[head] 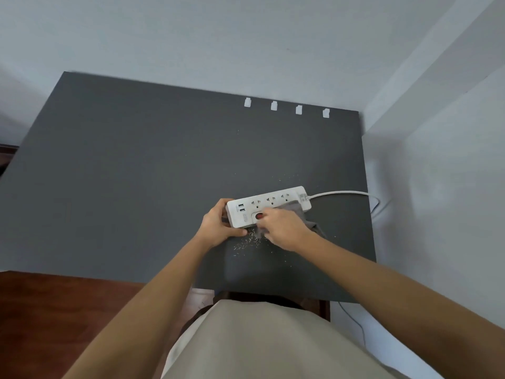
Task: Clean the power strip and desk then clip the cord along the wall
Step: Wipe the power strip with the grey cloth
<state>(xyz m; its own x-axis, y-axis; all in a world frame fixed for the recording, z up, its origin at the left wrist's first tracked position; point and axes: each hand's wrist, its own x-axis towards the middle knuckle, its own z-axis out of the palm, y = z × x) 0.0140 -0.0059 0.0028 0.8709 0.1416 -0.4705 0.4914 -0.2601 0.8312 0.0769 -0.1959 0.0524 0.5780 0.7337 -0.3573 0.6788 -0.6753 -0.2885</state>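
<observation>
1. While the left hand [218, 224] grips the near-left end of the power strip [269, 206] to pin it on the desk [123, 173], the right hand [284, 228] is closed around a grey cloth [296, 209] pressed on the strip's top, by the red switch [259, 215].
2. Strip sits between both hands, touching both. Cord [341, 193] runs off to the right of the right hand, over the desk edge.
3. Crumbs [250, 242] lie just under and between the hands, a few more beyond the strip.
4. For a good wipe: keep the left hand firm, stroke lengthwise toward the cord end, light over the sockets so debris isn't pushed in.
5. Avoid pressing the switch.
6. Four clips [287, 107] sit well beyond the hands at the wall edge, unused; desk wipe and cord clipping not yet done, I'd judge.
</observation>
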